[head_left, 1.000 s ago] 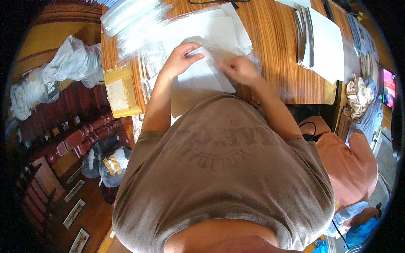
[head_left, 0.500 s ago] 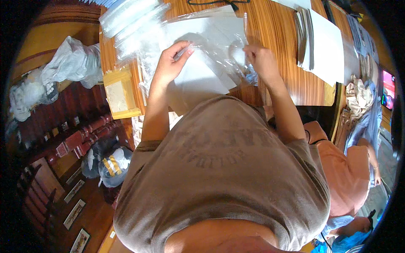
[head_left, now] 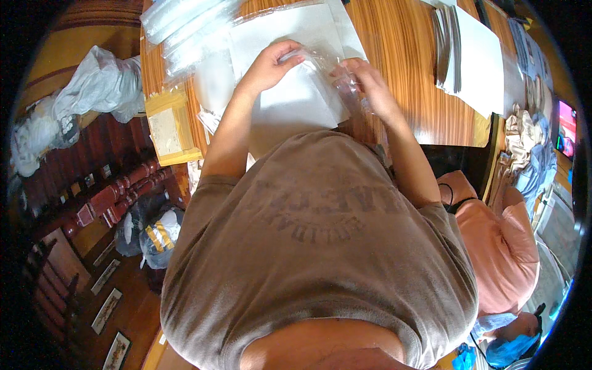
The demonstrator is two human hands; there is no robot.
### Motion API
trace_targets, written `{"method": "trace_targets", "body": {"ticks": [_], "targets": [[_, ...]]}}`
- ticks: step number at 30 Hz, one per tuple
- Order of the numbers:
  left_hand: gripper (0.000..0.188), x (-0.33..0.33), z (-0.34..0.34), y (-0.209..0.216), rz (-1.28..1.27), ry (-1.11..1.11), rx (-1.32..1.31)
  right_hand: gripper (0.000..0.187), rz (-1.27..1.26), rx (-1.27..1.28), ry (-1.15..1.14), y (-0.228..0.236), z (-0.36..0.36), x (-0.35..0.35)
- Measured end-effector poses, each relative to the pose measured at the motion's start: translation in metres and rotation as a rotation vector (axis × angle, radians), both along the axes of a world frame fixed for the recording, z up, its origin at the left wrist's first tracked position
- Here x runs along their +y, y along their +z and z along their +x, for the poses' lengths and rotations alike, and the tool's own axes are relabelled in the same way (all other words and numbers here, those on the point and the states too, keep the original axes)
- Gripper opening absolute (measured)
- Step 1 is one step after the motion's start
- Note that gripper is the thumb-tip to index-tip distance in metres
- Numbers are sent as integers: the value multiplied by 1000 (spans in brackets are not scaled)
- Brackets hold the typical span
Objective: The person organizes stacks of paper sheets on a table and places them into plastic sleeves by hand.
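Above a white sheet of card (head_left: 290, 102) on the table, both my hands work at a clear plastic bag (head_left: 351, 92). My left hand (head_left: 272, 66) is on its left side, with thumb and fingers closed on the thin film. My right hand (head_left: 365, 81) is closed on the other side, where the plastic bunches up in loose folds. Glare on the film hides just where the bag's edges run. Beneath the hands, the white card overlaps other pale sheets.
A wood-grain table (head_left: 401, 43) carries clear plastic sleeves (head_left: 188, 28) at far left and a stack of white boards (head_left: 478, 61) at right. A tape-edged cardboard piece (head_left: 168, 129) is at the left corner. A person in a salmon-coloured top (head_left: 499, 253) is close on my right.
My hands have come closer together, the right one moving left. The film that was stretched wide between them is now gathered and smaller. The view has shifted slightly.
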State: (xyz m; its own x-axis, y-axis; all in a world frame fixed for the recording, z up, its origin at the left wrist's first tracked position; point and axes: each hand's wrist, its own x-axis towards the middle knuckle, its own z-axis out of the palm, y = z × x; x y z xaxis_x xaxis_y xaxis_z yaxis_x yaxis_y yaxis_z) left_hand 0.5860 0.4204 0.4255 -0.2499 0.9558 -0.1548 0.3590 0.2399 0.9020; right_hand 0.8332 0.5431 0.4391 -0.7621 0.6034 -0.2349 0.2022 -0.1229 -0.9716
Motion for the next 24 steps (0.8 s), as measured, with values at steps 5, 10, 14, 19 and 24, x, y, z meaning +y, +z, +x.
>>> {"method": "trace_targets", "body": {"ticks": [5, 10, 14, 19, 24], "targets": [[30, 5, 22, 16, 162, -75, -136, 31, 417, -275, -7, 9, -19, -25], [32, 4, 13, 29, -78, -23, -96, 20, 249, -107, -5, 9, -19, -19], [38, 2, -1, 20, -21, -119, 52, 22, 478, -61, 83, -18, -21, -17], [35, 7, -7, 18, -36, -135, -38, 32, 520, -257, 272, 7, -36, -14], [25, 4, -6, 36, -291, 8, 91, 49, 416, -340, 70, -6, -40, 26]]}}
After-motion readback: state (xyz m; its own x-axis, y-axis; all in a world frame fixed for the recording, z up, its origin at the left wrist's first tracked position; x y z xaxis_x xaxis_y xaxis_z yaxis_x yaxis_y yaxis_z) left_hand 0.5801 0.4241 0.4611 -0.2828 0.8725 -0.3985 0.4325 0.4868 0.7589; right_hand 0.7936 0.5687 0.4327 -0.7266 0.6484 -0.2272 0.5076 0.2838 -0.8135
